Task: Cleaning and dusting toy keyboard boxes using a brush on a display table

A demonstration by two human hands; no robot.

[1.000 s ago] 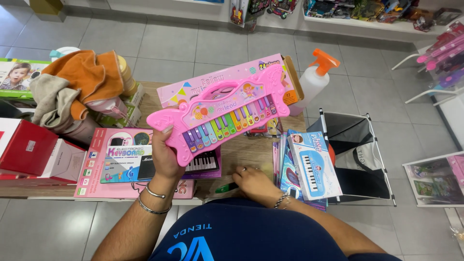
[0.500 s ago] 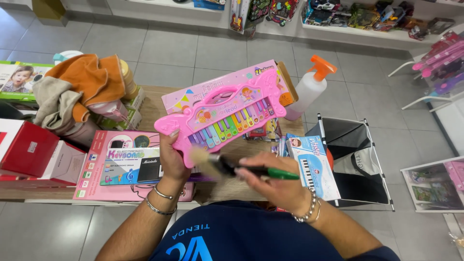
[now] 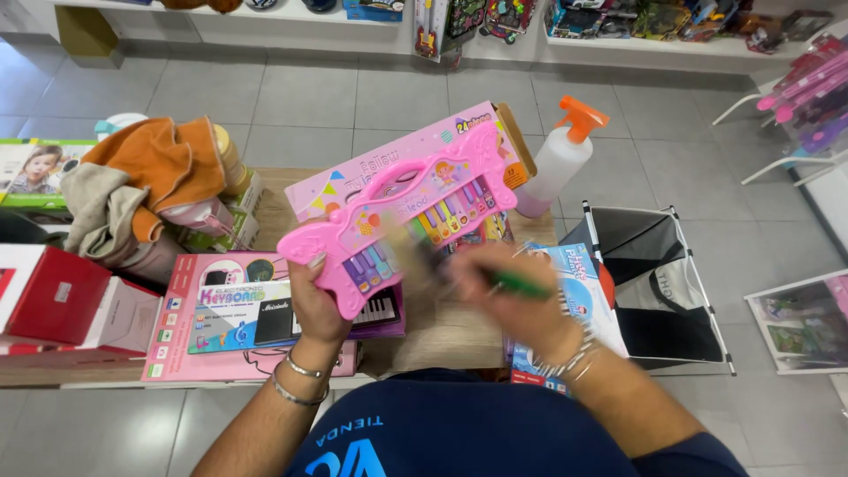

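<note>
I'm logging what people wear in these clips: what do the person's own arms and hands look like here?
Both forearms are bare, with no sleeves reaching them. The left hand has two thin silver bangles at the wrist and pale, longish fingernails. The right hand is motion-blurred; its wrist carries a beaded silver-toned bracelet in several strands. No rings can be made out. Below is a navy blue shirt with lettering.

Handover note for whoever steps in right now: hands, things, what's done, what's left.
Left hand grips the pink toy keyboard by its lower end, tilted above the wooden table.
Right hand holds a green-handled brush, blurred, bristles at the coloured keys.
Pink box lies behind the toy; spray bottle stands at the right.
Done: toy is out of the box, brush at the keys.
Left: whether the keys are clean cannot be told.
</note>
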